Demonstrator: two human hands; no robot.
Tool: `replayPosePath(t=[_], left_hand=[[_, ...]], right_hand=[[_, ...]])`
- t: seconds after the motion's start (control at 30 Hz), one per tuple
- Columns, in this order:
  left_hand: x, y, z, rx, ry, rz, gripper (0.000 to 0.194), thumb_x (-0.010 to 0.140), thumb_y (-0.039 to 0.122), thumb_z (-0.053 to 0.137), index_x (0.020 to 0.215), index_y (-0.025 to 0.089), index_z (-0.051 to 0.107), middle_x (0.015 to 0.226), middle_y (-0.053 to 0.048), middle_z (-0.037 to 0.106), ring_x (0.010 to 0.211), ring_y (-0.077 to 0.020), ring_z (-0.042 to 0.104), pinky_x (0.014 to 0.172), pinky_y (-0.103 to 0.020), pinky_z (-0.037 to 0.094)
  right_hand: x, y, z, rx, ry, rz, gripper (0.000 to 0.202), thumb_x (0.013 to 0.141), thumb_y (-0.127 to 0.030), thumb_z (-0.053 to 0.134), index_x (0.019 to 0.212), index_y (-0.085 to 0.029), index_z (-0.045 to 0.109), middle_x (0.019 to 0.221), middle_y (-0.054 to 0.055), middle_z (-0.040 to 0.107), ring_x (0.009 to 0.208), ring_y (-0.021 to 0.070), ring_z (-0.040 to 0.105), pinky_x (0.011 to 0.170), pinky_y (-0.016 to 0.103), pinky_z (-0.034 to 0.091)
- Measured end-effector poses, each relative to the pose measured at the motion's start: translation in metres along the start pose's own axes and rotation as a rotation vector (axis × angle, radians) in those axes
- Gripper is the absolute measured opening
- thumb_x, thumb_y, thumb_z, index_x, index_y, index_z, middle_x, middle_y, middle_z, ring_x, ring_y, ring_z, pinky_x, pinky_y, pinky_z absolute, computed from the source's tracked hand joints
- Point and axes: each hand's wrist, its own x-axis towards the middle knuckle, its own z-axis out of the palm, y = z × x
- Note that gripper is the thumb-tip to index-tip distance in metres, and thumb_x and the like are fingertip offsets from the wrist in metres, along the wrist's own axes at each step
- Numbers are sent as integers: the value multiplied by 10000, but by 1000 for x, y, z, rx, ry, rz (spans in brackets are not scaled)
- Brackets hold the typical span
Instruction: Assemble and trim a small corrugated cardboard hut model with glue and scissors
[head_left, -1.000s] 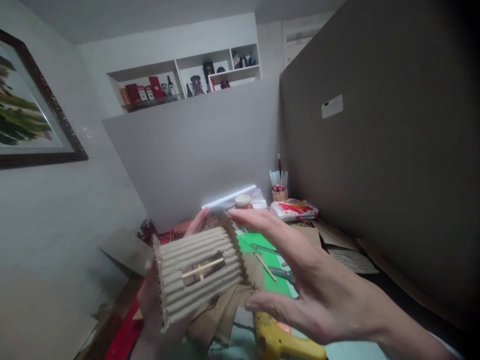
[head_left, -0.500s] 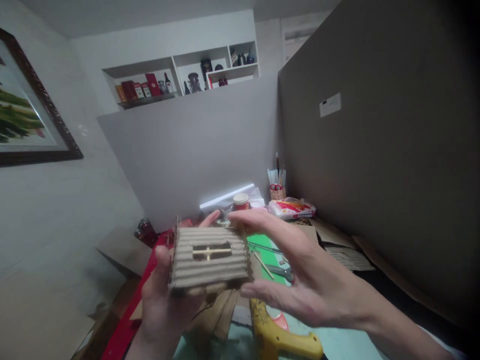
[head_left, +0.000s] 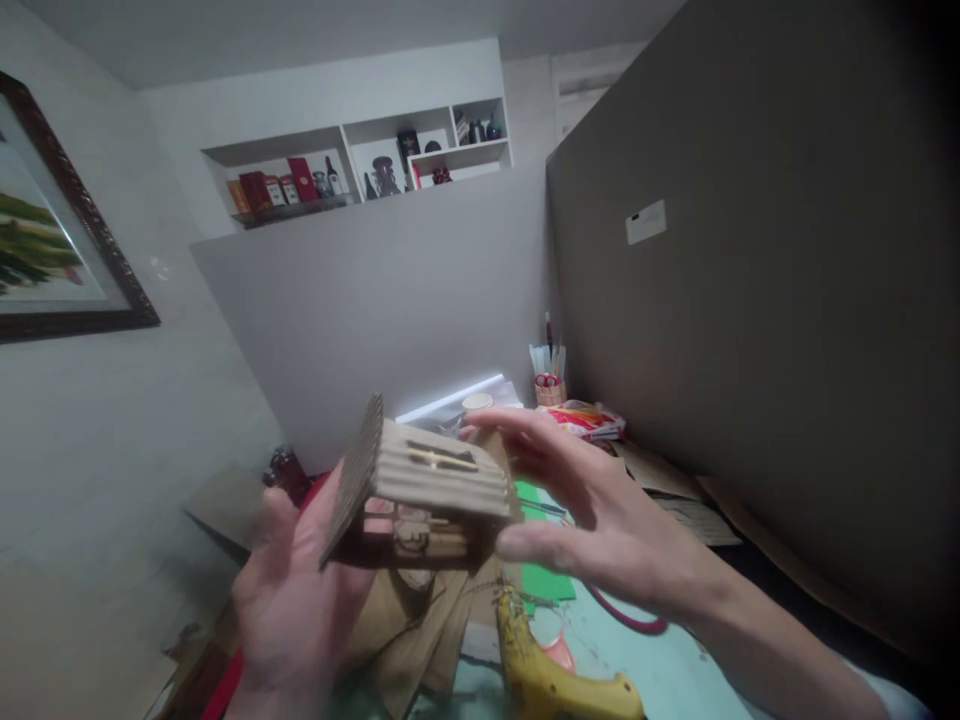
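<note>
In the head view, a small house-like model of corrugated cardboard (head_left: 442,485) is held up over the table, tilted. Its ribbed face has a rectangular window cut-out crossed by thin sticks, and the open underside shows an inside I cannot make out well. My left hand (head_left: 292,580) supports its left end, palm up, with the fingers partly hidden behind a slanting ribbed panel. Around the right end curves my right hand (head_left: 600,510), thumb at the lower edge and fingers at the upper back. Below them lies a yellow hot glue gun (head_left: 562,680).
Cardboard strips (head_left: 420,640) lie under the model. A green sheet (head_left: 544,585) rests on the pale table covering. Farther back are a cup of pens and scissors (head_left: 550,390), a red-and-white packet (head_left: 589,420) and a white-lidded jar (head_left: 477,402). Grey panels (head_left: 390,310) enclose the table.
The model has turned and tipped, so its left panel and open underside now show. My left hand has moved left and opened out more; the right stays around the right end.
</note>
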Motion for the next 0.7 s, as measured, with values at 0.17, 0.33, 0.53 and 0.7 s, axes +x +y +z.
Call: replayPosePath(t=[0.17,0.33,0.53,0.7], left_hand=[[2,-8,-1,82,-137,155,426,892,527,632,1193,274,795,1312,-67,766,1496,-353,431,1248,-537,318],[-2,-14,-9,248,-87,193,455,760,417,805,1194,281,793,1277,-57,781,1486,-378,432,1247,-492,321],[-8,-17,-15,210,-48,110,375,790,340,811,1164,371,799,1329,-6,759,1435,-371,511,1213,-518,382],[-8,-15,-6,194,-42,93,451,764,390,850,1208,347,781,1311,-27,768,1442,-381,501,1195,-510,420]], right_hand=[[5,9,-2,425,-54,112,418,932,-428,769,1305,-267,671,1322,53,647,1271,246,586,1073,395,461],[8,16,11,616,-159,171,337,994,-416,661,1248,-201,713,1207,86,709,1128,225,675,1056,420,500],[9,36,29,752,-224,224,411,1010,-503,617,1192,-153,732,1078,113,749,982,203,715,1030,417,533],[10,44,38,794,-215,300,481,979,-577,637,1139,-132,726,1013,118,731,937,210,711,986,401,553]])
